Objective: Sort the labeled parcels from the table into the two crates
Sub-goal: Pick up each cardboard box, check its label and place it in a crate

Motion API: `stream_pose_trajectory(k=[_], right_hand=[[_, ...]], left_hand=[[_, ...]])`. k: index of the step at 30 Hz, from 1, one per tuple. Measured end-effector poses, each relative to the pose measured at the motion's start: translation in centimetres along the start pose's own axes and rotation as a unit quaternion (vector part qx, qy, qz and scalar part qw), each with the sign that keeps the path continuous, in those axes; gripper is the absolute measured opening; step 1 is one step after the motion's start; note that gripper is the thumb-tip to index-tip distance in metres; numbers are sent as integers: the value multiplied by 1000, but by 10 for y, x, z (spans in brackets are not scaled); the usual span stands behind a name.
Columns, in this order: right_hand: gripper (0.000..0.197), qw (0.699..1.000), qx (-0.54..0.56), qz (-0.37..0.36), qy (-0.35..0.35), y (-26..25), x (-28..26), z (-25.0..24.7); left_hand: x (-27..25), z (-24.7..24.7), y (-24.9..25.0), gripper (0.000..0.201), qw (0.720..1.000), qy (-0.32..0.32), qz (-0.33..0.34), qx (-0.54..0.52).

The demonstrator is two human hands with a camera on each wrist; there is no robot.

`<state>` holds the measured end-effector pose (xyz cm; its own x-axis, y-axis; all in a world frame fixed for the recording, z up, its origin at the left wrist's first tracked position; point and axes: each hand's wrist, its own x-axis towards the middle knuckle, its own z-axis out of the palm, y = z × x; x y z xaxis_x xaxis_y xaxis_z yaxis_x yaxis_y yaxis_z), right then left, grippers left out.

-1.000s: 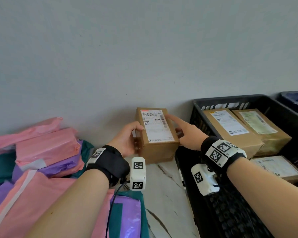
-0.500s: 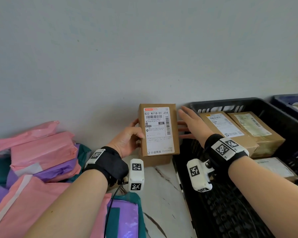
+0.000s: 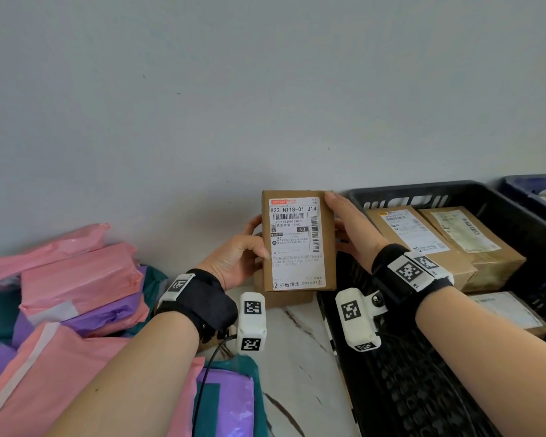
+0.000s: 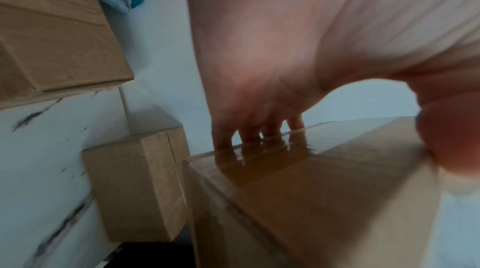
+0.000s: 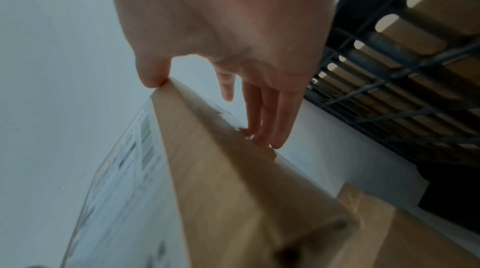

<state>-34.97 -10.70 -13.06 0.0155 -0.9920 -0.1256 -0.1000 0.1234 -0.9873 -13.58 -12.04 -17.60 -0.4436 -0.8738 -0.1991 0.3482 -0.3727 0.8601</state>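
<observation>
A brown cardboard box (image 3: 297, 247) with a white shipping label stands upright above the marble table, label toward me. My left hand (image 3: 237, 257) grips its left side, thumb on the front and fingers behind. My right hand (image 3: 350, 228) holds its right side, thumb on the top front corner and straight fingers along the back. The left wrist view shows the left hand (image 4: 259, 67) on the glossy taped box (image 4: 311, 190). In the right wrist view the right hand (image 5: 221, 26) pinches the box (image 5: 221, 190) edge. The black crate (image 3: 423, 190) is just right of the box.
The black crate holds three labeled cardboard boxes (image 3: 416, 234). A dark blue crate (image 3: 530, 184) stands at the far right. Pink, purple and teal poly mailers (image 3: 76, 279) are piled at the left. A smaller cardboard box (image 3: 284, 299) lies on the marble table (image 3: 297, 342) under the held one.
The box has been tipped up from a slanted lie until its label faces me. My right hand went from touching its corner with one finger to holding its right side.
</observation>
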Motion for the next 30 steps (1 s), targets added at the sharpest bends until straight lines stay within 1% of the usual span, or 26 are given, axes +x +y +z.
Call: stream_pose_trajectory(k=[5, 7, 9, 12, 16, 18, 20, 22, 23, 26, 30], right_hand=[[94, 1000, -4, -3, 3, -1, 1, 0], [91, 1000, -5, -3, 2, -3, 0, 0], [83, 1000, -7, 0, 6, -5, -1, 0], [72, 1000, -7, -1, 14, -7, -4, -3], [48, 999, 15, 3, 41, -12, -15, -3], [45, 998, 28, 9, 61, -11, -22, 0], [46, 995, 44, 21, 90, -7, -28, 1], [45, 990, 66, 37, 121, -5, -36, 0], [44, 986, 78, 47, 137, -3, -39, -1], [45, 974, 116, 78, 176, 3, -52, -8], [48, 964, 153, 93, 196, 9, -74, -16]], left_hand=[[-2, 0, 3, 97, 1000, 2, -2, 6], [-5, 2, 5, 98, 1000, 1, -5, 10], [-7, 5, 7, 98, 1000, 4, -2, 8], [-9, 9, 11, 95, 999, 27, 15, 15], [-11, 21, 19, 91, 997, 52, 41, 39], [-10, 27, 21, 81, 995, 77, 55, 42], [-9, 31, 21, 61, 992, 105, 61, 39], [-8, 35, 21, 36, 990, 132, 41, 18], [-6, 35, 19, 28, 988, 152, 27, 1], [1, 37, 12, 18, 981, 191, 5, -36], [10, 55, 3, 13, 981, 185, 17, -55]])
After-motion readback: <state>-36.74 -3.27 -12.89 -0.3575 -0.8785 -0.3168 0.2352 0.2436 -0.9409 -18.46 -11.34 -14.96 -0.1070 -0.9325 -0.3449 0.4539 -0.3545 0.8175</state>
